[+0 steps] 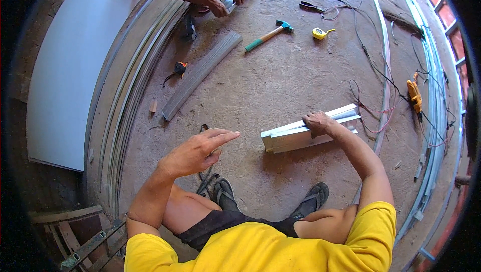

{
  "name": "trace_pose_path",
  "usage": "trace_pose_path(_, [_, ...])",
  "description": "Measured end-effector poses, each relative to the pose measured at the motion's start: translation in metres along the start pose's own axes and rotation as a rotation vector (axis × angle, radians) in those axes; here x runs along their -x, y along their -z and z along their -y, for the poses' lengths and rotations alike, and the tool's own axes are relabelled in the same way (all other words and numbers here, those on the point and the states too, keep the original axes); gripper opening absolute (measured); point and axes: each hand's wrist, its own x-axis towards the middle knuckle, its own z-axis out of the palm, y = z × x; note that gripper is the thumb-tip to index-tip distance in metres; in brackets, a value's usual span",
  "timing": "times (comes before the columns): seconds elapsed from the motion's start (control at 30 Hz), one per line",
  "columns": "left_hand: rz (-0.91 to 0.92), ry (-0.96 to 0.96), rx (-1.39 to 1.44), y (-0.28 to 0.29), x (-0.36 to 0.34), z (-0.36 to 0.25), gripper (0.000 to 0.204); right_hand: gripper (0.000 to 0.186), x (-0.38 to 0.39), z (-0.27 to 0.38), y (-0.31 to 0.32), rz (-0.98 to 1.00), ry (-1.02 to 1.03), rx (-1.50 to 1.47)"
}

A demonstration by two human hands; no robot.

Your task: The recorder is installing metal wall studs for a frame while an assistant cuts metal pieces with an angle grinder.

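My right hand is closed over the top edge of a short bundle of white and silver metal channels, tilted a little up to the right. Its open ends show at the right, and my palm hides part of the upper edge. My left hand hovers to the left of the channels, apart from them, with nothing in it. The index finger stretches toward the right and the thumb is spread below. Just behind that hand, a dark looped strap or tool lies on the floor, partly hidden.
A co-worker's hands hold a white strip at the top. On the floor lie a hammer, a yellow tape measure, an orange-black tape measure, and a grey ribbed length. An orange power drill with cables is right, beside long metal strips.
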Motion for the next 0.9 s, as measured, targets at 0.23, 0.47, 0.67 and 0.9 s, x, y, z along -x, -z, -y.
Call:
trace_pose_path(0.23, [0.006,0.013,0.012,0.0003,-0.0004,-0.0024,0.064,0.059,0.0030,0.0003,0.0005,-0.017,0.001,-0.007])
trace_pose_path(0.47, [0.012,0.017,0.020,0.0003,-0.0006,-0.0020,0.065,0.061,-0.0004,-0.0023,-0.0040,-0.016,0.010,0.000])
trace_pose_path(0.67, [0.023,0.027,0.027,0.0002,-0.0006,-0.0011,0.066,0.066,-0.0006,-0.0019,-0.0022,0.018,0.020,-0.001])
trace_pose_path(0.9, [-0.009,-0.006,0.002,-0.0003,-0.0003,-0.0004,0.067,0.063,-0.0011,-0.0035,-0.0056,-0.018,0.022,0.020])
